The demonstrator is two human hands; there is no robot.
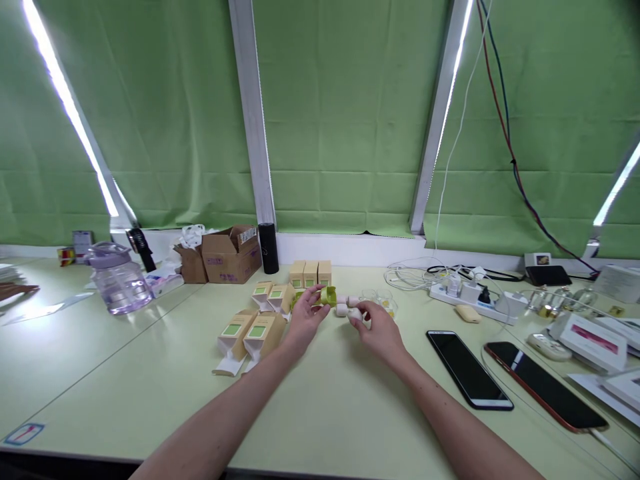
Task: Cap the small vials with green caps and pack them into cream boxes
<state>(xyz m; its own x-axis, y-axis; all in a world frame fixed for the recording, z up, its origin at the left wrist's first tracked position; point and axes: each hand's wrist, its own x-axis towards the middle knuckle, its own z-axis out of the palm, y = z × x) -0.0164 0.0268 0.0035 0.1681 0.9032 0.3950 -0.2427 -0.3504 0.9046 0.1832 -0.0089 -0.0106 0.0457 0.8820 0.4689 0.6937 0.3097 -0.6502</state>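
Note:
My left hand (304,319) is closed, its thumb and fingertips around a small olive-green plastic piece (328,295) that looks like a short open cylinder. Between thumb and fingers, my right hand (379,328) pinches a small white rounded piece (355,313). Beside it, between the hands, is another white piece (341,310), with pale pinkish pieces just behind. Clear round plastic pieces (385,303) with yellow spots lie beyond my right hand. Left of my left hand lie open tan cartons (265,331) with green labels, flaps out toward me.
Three tan cartons (311,273) stand behind the hands. Further left are a brown cardboard box (231,257), a black cylinder (269,249) and a clear water bottle (120,280). On the right lie two phones, a power strip (473,301) with tangled cables, and white boxes (590,341).

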